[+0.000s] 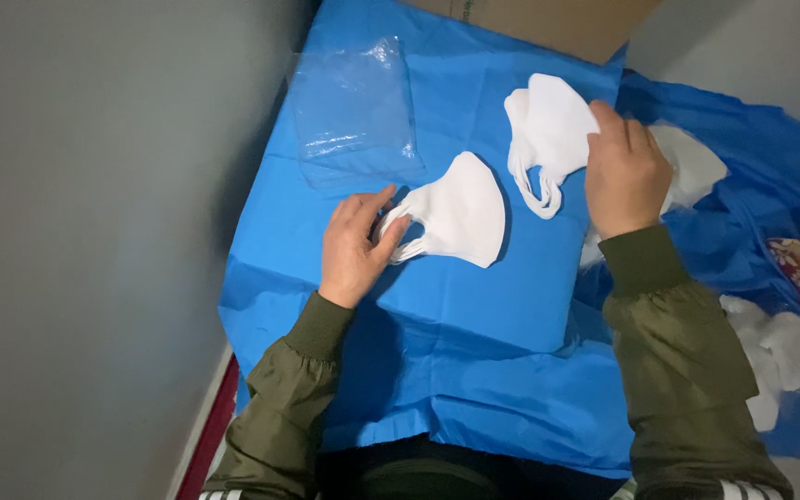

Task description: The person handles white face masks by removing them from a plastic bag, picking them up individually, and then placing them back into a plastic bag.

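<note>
The left hand (356, 245), just left of frame centre, has its fingers loosely curled on the ear loops of a folded white mask (460, 211), which lies directly to its right on the blue sheet (474, 343). That mask's loops point left toward the hand, its rounded edge right; its long axis runs up and down the frame, slightly tilted. The right hand (624, 171), upper right, pinches the right edge of a second mask (548, 130), fingers closed on it. This one's loops hang down toward frame centre. A clear plastic bag (354, 106) lies flat at upper left, apart from both hands.
</note>
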